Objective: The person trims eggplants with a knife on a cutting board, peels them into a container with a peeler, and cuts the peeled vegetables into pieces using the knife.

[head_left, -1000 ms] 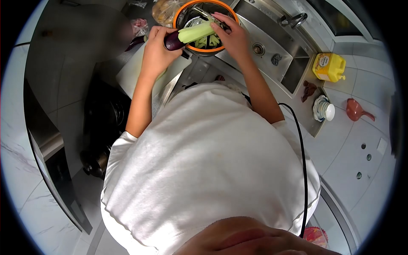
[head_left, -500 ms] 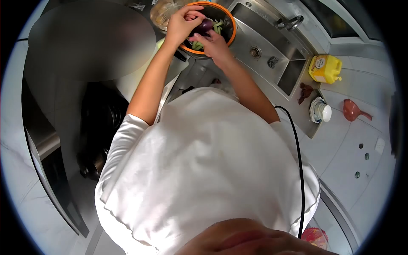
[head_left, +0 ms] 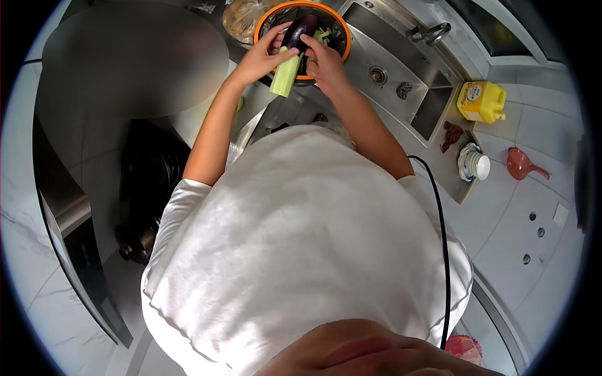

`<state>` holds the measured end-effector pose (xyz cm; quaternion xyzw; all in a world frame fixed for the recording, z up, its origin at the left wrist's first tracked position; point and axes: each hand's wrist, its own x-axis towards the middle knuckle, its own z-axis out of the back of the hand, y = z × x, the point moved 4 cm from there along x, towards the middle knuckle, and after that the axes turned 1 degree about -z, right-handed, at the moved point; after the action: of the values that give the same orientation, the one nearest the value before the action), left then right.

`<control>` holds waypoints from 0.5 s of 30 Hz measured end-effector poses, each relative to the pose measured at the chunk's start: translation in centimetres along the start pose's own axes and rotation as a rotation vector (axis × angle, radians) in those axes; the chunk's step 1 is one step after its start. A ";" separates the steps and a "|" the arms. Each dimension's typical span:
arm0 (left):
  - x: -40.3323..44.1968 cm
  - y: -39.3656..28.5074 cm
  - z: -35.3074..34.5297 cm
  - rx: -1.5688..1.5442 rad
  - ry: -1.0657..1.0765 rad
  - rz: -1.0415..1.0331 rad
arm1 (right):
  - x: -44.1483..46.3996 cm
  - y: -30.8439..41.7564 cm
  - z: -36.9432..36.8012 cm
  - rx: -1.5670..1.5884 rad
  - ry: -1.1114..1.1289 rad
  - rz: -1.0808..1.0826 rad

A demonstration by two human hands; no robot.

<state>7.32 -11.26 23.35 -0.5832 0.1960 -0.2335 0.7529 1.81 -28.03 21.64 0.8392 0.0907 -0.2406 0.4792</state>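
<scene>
A partly peeled eggplant [head_left: 300,32] slants over an orange-rimmed bin [head_left: 347,39] with a dark liner. Its upper part is dark purple, its lower end bare and pale green. My left hand [head_left: 264,57] is closed around its middle from the left, thumb across the pale flesh. On the other side, my right hand [head_left: 327,65] has its thumb against the purple skin and its fingers curled. Whatever those curled fingers hold, if anything, is hidden. Pale green peelings [head_left: 322,35] show inside the bin.
A clear plastic bag [head_left: 241,20] with tan contents lies left of the bin. To the right is a steel sink [head_left: 357,70] with a faucet [head_left: 431,32]. A yellow jug [head_left: 481,101], stacked white dishes [head_left: 471,163] and a pink ladle-shaped scoop [head_left: 522,164] are farther right.
The eggplant has swung up into fuller view, its pale end now pointing down toward me past the bin's rim. My left hand has shifted lower along it.
</scene>
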 end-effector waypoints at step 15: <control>-4.8 -0.8 -1.3 -0.879 -0.101 0.214 | -5.4 4.9 1.0 -1.031 0.158 0.627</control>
<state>2.57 -9.62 23.95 -0.8346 0.2987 -0.0202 0.4624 -1.35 -30.99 27.60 0.5011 -0.0205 0.0501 0.8637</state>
